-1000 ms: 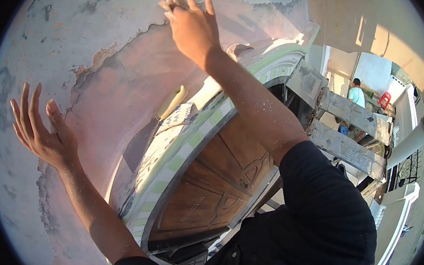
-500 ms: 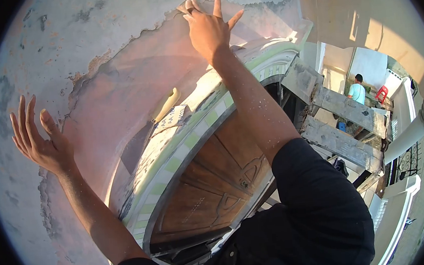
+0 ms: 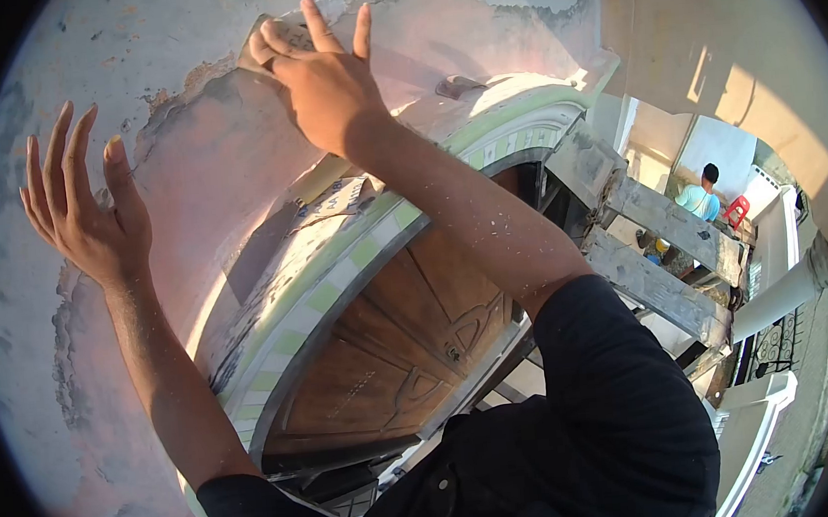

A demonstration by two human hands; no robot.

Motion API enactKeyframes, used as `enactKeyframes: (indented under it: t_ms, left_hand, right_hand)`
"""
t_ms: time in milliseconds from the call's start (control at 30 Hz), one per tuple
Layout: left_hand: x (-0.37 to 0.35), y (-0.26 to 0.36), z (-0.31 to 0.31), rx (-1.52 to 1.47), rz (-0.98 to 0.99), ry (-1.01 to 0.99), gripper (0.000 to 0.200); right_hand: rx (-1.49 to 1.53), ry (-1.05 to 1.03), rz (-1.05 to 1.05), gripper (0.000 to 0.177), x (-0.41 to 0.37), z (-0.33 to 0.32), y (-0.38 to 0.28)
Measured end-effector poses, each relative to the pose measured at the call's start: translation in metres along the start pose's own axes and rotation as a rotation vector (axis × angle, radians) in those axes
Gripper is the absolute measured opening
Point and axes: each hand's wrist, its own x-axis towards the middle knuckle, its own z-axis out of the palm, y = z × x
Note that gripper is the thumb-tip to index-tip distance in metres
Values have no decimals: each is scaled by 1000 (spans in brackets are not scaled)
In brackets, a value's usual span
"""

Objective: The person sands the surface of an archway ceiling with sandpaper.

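My right hand point(image 3: 331, 92) holds a small piece of sandpaper point(image 3: 295, 36) against the wall point(image 3: 197, 154), at the ragged border between grey skim coat and bare pinkish plaster. Two of its fingers stick up, away from the surface. Farther left, my left hand point(image 3: 94, 211) is raised with its fingers spread and nothing in it, close to the plaster. Below, on the curved ledge over the door, lie a printed sheet of sandpaper point(image 3: 337, 202) and a tool with a yellowish handle point(image 3: 318, 180), partly hidden by my right forearm.
A green-and-white moulded arch point(image 3: 338, 282) frames the wooden double door point(image 3: 393, 357) under my arms. Rough scaffold planks point(image 3: 674, 223) stand at the right. Beyond them, lower down, are a person point(image 3: 699, 195) in a light blue shirt and a red chair point(image 3: 738, 212).
My right hand has slid left along the plaster border with the sandpaper. My left hand sits a little higher in view, still spread. The handled tool is now more covered by my forearm.
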Motion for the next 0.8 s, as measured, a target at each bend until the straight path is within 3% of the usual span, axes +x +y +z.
enactKeyframes:
  t_ms: [100,167,200,233,300,333,400,500,567,600,700,733,767,800]
  left_hand:
    - [-1,-5,0,-43,32,38,30]
    - [0,-13,2,-47,5,79,31]
    - [0,-15,1,-37,-1,81,31]
    - [-1,-14,1,-12,-6,74,31]
    - [3,-8,-1,28,-9,65,31]
    - [2,0,-2,-4,-14,56,31]
    - [0,7,0,-76,-23,52,32]
    - [-5,-2,4,-31,-53,38,31]
    - [-3,-18,6,-10,-73,53,31]
    - [-5,-26,9,30,-81,36,31]
    - [-9,-13,5,14,-107,5,31]
    - [-14,-5,4,-24,-131,6,31]
    - [-5,-3,6,-49,-139,41,31]
    - [-4,-1,3,-18,-145,-4,33]
  right_hand:
    - [61,11,-26,34,-8,-11,17]
    - [-224,-53,207,40,-7,-20,60]
    - [276,92,194,42,7,-25,78]
    - [280,89,187,42,5,-16,78]
    - [0,22,287,39,9,-16,33]
    - [-11,20,65,39,14,-13,-4]
    - [329,0,-176,40,7,12,-68]
    - [112,101,-107,40,12,6,-18]
    - [-133,206,122,38,20,0,59]
    - [-166,166,273,38,21,1,102]
    - [-34,54,312,38,41,31,134]
    - [195,12,255,32,48,19,83]
    - [249,315,-127,28,50,3,-13]
    - [323,298,-191,29,49,3,-39]
